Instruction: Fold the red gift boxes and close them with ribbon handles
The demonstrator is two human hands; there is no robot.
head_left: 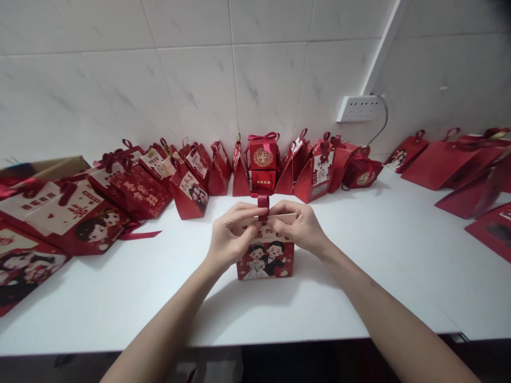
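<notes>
A red and cream wedding favor box (266,260) with a cartoon bride and groom on its front stands upright on the white table (255,314). At its top edge, a dark red ribbon loop (263,205) sticks up. My left hand (233,234) pinches the top of the box beside the loop, thumb in front and fingers behind. From the other side my right hand (301,226) grips the same top edge, its thumb near the base of the loop. Both hands' fingertips partly cover the printed characters.
Several red favor boxes (190,194) line the left and back of the table. A stacked pair of red boxes (263,159) stands straight behind. More red boxes (439,159) lie at the right. A white socket strip (359,109) is on the tiled wall (195,85).
</notes>
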